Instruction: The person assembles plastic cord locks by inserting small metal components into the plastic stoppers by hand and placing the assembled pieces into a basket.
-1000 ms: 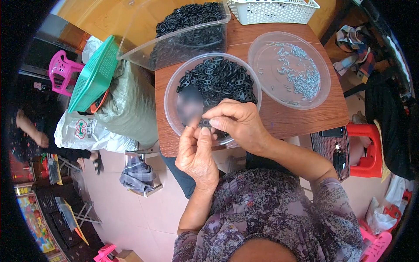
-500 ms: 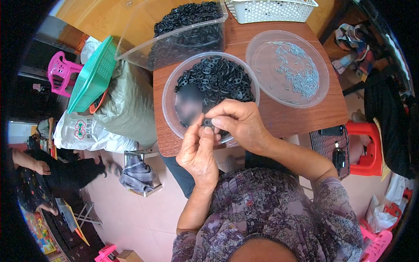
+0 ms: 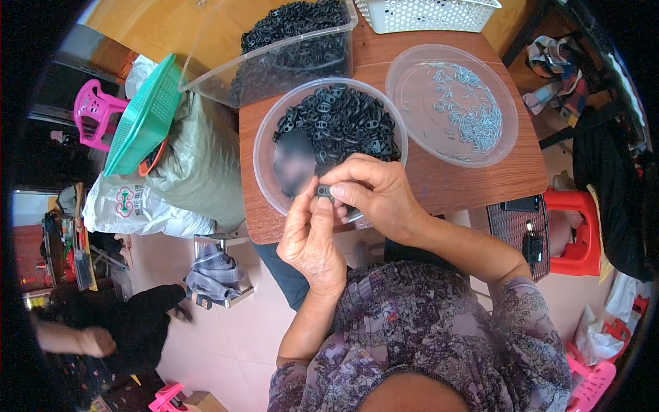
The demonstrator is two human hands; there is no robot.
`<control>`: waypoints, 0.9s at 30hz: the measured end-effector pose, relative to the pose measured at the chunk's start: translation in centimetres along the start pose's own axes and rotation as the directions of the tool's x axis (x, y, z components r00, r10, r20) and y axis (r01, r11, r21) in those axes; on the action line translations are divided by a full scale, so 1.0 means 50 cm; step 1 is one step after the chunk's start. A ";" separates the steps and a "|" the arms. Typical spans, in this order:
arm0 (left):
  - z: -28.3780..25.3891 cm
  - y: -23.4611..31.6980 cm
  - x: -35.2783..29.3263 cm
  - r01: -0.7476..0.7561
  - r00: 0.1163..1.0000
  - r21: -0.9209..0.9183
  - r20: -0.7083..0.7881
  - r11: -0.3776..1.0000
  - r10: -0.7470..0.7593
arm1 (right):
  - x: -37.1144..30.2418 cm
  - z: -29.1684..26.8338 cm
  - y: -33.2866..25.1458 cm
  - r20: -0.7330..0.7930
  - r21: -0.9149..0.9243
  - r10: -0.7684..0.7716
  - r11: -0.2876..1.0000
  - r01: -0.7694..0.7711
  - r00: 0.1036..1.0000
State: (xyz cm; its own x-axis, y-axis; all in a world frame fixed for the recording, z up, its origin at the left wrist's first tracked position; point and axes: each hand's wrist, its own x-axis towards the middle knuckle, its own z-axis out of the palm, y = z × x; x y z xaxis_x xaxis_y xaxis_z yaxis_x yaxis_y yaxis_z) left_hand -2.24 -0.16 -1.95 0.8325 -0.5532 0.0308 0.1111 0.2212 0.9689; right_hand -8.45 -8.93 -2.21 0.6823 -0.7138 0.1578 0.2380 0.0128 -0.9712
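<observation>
Above the near side of a round clear plastic tub (image 3: pixel 261 165), both my hands meet at a small black plastic piece with two holes (image 3: pixel 324 190). My left hand (image 3: pixel 314 244) pinches it from below between thumb and fingers. From the right, my right hand (image 3: pixel 384 198) presses its thumb and bent forefinger against the same piece; whether a pin sits between those fingertips is hidden. Many like black pieces (image 3: pixel 336 120) fill the tub, where a dark, blurred oval (image 3: pixel 294 161) also shows. Beside it, a shallow round clear tray (image 3: pixel 415 113) carries scattered thin silvery pins (image 3: pixel 478 120).
A large clear bin (image 3: pixel 295 72) of black pieces and a white perforated basket (image 3: pixel 425 17) stand at the back of the wooden table (image 3: pixel 473 185). Sacks (image 3: pixel 199 165) and a green basket (image 3: pixel 141 120) are at left, a red stool (image 3: pixel 580 233) at right. Another person's arm (image 3: pixel 79 340) shows lower left.
Both my hands keep their grip on the black piece, with barely any shift. At the left, the other person has moved nearer, toward the lower edge.
</observation>
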 end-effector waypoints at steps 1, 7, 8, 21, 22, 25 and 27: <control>-0.001 0.000 0.001 0.007 1.000 -0.005 0.007 1.000 -0.006 | -0.002 0.001 -0.004 0.000 0.000 0.029 1.000 -0.029 1.000; -0.006 0.001 0.012 -0.017 1.000 -0.020 0.003 1.000 0.017 | -0.011 -0.013 0.004 0.094 -0.342 -0.182 0.917 0.203 0.979; -0.006 0.000 0.011 -0.015 1.000 -0.019 0.002 1.000 0.015 | -0.012 -0.013 0.005 0.100 -0.369 -0.236 0.893 0.257 0.967; -0.011 -0.013 0.001 -0.040 0.996 -0.072 0.083 0.997 0.046 | -0.014 -0.012 0.013 0.053 -0.368 -0.380 0.852 0.372 0.924; -0.012 -0.014 0.000 -0.053 0.994 -0.032 0.096 0.998 0.056 | -0.017 -0.012 0.012 0.052 -0.380 -0.387 0.845 0.377 0.921; -0.013 -0.016 -0.005 -0.059 0.996 -0.046 0.070 0.997 0.062 | -0.022 -0.008 0.016 0.040 -0.406 -0.417 0.824 0.396 0.908; -0.017 -0.019 -0.011 -0.033 0.996 -0.073 0.075 0.997 0.038 | -0.025 -0.002 0.016 0.030 -0.418 -0.439 0.810 0.410 0.898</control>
State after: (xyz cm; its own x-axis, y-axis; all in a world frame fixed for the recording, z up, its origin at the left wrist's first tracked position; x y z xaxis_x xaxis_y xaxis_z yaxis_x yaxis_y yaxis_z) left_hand -2.34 0.63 -3.09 0.7933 -0.6027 0.0858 0.1233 0.2972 0.9468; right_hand -9.18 -8.08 -3.18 0.5286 -0.6258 0.5735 0.1837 -0.5753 -0.7970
